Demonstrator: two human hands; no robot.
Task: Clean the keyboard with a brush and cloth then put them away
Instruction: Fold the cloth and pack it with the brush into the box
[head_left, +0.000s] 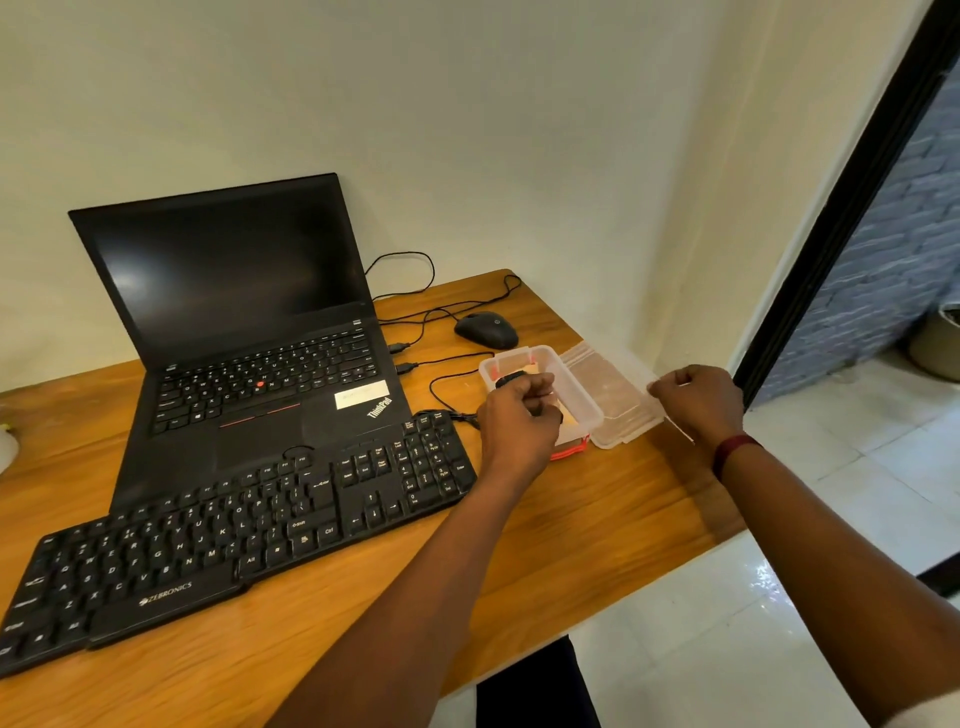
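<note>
A black Zebronics keyboard (249, 530) lies across the front of the wooden desk (597, 525). To its right stands a clear plastic box (576, 395) with red clips, and its clear lid (608, 395) lies flat beside it. My left hand (519, 421) is over the box, fingers closed around a small black object that looks like the brush (506, 381), most of it hidden. My right hand (698, 400) is curled into a fist at the lid's right edge. Whether it holds anything I cannot tell. No cloth is plainly visible.
An open black ThinkPad laptop (249, 322) stands behind the keyboard, screen dark. A black wired mouse (487, 330) and loose cables (447, 364) lie behind the box. The desk's right edge runs just past the lid, above a white tiled floor (727, 623).
</note>
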